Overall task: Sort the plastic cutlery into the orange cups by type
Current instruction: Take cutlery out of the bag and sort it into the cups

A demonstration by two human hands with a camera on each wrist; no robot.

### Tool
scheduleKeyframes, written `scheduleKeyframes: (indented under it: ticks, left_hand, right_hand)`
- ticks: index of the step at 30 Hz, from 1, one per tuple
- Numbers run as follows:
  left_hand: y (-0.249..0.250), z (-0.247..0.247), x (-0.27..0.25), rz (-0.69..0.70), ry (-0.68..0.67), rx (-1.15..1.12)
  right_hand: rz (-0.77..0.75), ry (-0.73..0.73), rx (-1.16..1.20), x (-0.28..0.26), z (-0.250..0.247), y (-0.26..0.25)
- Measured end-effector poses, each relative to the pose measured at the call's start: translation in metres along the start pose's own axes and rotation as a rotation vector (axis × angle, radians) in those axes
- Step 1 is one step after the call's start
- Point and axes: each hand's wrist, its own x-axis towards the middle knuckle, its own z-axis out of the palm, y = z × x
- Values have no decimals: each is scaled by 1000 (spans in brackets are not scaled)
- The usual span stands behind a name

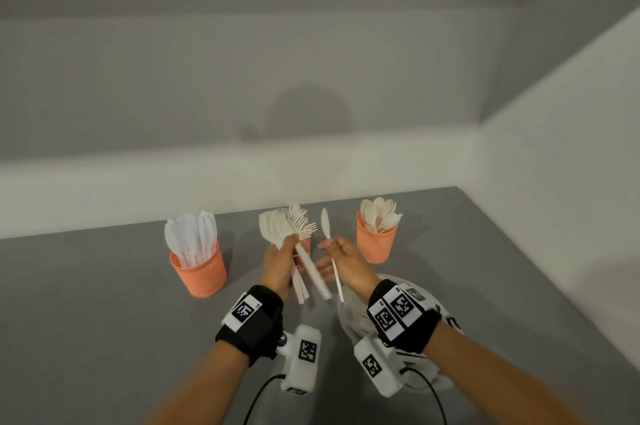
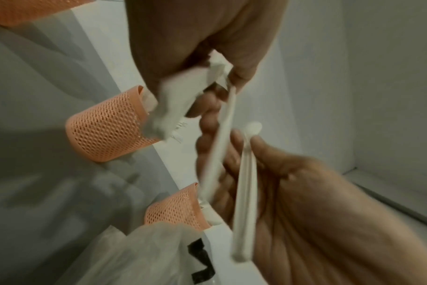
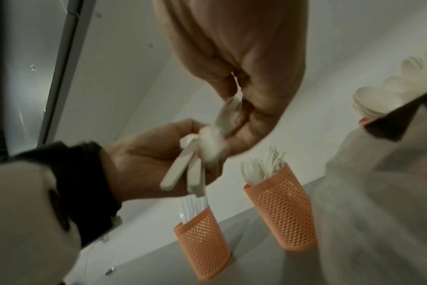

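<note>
Three orange mesh cups stand in a row on the grey table [image 1: 104,303]. The left cup [image 1: 199,272] holds knives, the right cup [image 1: 375,241] holds spoons. The middle cup [image 1: 305,246], mostly hidden behind my hands, holds forks [image 3: 268,165]. My left hand [image 1: 280,261] grips a bunch of white cutlery [image 1: 287,225] above the middle cup, fork tines fanned upward, handles hanging below the fist [image 3: 183,173]. My right hand [image 1: 346,265] pinches a single white knife [image 1: 325,227] right beside the bunch, blade up. Its handle [image 2: 244,192] crosses my right palm.
A translucent plastic bag [image 1: 349,313] with black print lies on the table under my right wrist, just in front of the spoon cup. White walls close the table at the back and on the right. Bare grey tabletop stretches to the left and toward me.
</note>
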Motion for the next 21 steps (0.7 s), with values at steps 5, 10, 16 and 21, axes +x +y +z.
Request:
scheduleKeyframes:
  ticks: [5,10,16,21]
  left_hand:
    - [9,-22,18,-81,27,-70]
    - [33,-36,44,130,215,35]
    - [64,-17,66,402,331,26]
    - [60,-1,81,419,330,69]
  right_hand:
    - [-17,84,68,15,-50,-15]
    - [-117,363,-114,44,-111,-37]
    - [-219,404,-391,70,-136,-35]
    - [-217,372,-688,81,-137,-19]
